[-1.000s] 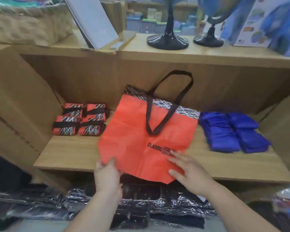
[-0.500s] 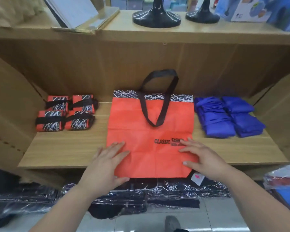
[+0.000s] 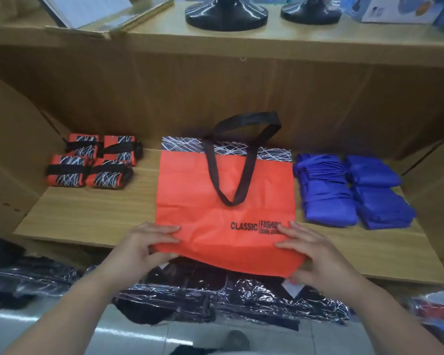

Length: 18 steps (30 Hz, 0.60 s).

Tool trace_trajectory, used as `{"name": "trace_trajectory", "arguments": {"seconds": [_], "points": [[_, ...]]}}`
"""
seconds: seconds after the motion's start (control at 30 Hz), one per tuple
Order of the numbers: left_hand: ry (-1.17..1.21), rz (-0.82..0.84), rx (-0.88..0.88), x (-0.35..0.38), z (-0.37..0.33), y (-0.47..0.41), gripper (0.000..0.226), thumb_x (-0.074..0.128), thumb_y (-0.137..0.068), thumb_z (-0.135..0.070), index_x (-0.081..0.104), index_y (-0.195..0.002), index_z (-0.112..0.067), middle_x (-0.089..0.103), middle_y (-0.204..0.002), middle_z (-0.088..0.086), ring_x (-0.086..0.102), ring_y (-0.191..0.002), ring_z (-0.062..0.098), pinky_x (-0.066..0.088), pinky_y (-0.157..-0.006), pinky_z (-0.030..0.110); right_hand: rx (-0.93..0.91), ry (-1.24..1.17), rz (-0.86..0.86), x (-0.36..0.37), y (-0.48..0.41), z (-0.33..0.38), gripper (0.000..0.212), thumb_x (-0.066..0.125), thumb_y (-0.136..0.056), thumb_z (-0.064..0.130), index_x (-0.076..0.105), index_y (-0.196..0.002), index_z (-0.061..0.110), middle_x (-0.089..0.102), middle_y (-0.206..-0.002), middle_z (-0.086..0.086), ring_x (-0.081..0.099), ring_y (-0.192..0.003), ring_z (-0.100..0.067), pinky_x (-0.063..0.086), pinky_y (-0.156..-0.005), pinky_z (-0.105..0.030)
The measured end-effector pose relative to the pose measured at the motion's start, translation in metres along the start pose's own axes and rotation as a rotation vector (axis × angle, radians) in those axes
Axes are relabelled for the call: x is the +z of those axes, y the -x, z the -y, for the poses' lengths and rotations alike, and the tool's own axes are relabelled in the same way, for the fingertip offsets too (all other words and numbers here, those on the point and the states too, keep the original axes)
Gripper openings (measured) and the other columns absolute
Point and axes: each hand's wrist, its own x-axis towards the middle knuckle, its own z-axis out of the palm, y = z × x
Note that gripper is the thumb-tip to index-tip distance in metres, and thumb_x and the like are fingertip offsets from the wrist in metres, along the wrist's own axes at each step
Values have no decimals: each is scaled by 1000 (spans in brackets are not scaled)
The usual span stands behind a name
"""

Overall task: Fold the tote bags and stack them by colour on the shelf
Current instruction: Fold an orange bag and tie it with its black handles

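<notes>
The orange tote bag [image 3: 223, 196] carries black print reading "CLASSIC | FASHION", with a smaller line beneath too blurred to read.

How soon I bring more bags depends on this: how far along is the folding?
Done: four folded red bundles sit left on the shelf, folded blue bags right. In hand: one red bag lies flat between them, left hand and right hand pinching its near edge. Left: fold it and add it to the red group.
</notes>
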Motion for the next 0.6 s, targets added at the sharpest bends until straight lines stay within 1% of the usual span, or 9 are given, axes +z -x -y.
{"name": "trace_trajectory", "arguments": {"seconds": [0.03,0.1,0.17,0.23,0.33,0.4,0.47,0.53,0.6], "points": [[54,-16,-61,1,-3,1,34,74,-74,-45,78,-107,-37,68,-120,-29,54,-119,-8,35,-106,19,-3,-61,-44,1,-1,-5,50,68,-72,60,60,-121,62,41,-149,36,29,-148,-1,30,-120,-46],[195,-71,-180,5,-10,1,26,72,-79,-39,80,-102,-31,72,-106,-22,63,-105,-4,44,-94,16,-14,-122,-114,4,-3,-11,34,62,-83,63,70,-113,50,53,-140,34,40,-142,-1,33,-118,-37],[281,-132,-253,8,-16,-1,14,71,-87,-29,76,-93,-18,74,-93,-3,67,-88,8,49,-81,19,-10,-155,-162,3,-5,-11,39,52,-90,71,72,-110,45,58,-131,37,45,-137,2,34,-116,-25],[319,-162,-308,10,-22,-1,15,68,-93,-24,71,-86,-12,71,-87,8,64,-77,12,49,-76,29,11,-188,-203,2,-7,-9,39,46,-91,74,70,-103,46,61,-119,41,48,-130,8,35,-111,-17],[363,-234,-332,14,-29,-1,22,65,-96,-22,65,-80,-7,68,-75,7,58,-66,9,46,-71,32,82,-229,-232,0,-8,-7,41,43,-87,81,66,-82,47,67,-107,30,55,-120,10,42,-104,-19],[353,-298,-338,18,-33,-3,24,64,-96,-19,62,-76,-6,62,-65,-4,51,-59,2,41,-63,26,123,-288,-269,-1,-11,-7,52,45,-84,82,70,-76,37,72,-94,19,64,-106,1,47,-94,-20],[336,-358,-348,22,-34,-6,25,65,-96,-18,61,-74,-8,62,-63,-10,51,-57,-3,41,-62,23,154,-298,-332,-2,-14,-3,57,52,-85,77,68,-70,24,68,-78,10,64,-82,-6,48,-77,-24],[301,-387,-357,25,-32,-8,25,66,-96,-20,61,-73,-11,62,-62,-11,50,-55,-1,41,-60,25,193,-296,-386,-1,-16,1,43,64,-88,58,60,-68,20,54,-60,9,50,-59,-7,42,-63,-30],[228,-411,-355,28,-29,-11,25,70,-94,-22,61,-72,-14,60,-61,-12,49,-53,1,40,-58,28,234,-280,-412,0,-17,6,37,73,-88,38,52,-66,18,38,-52,9,36,-51,-7,36,-56,-33]]}}
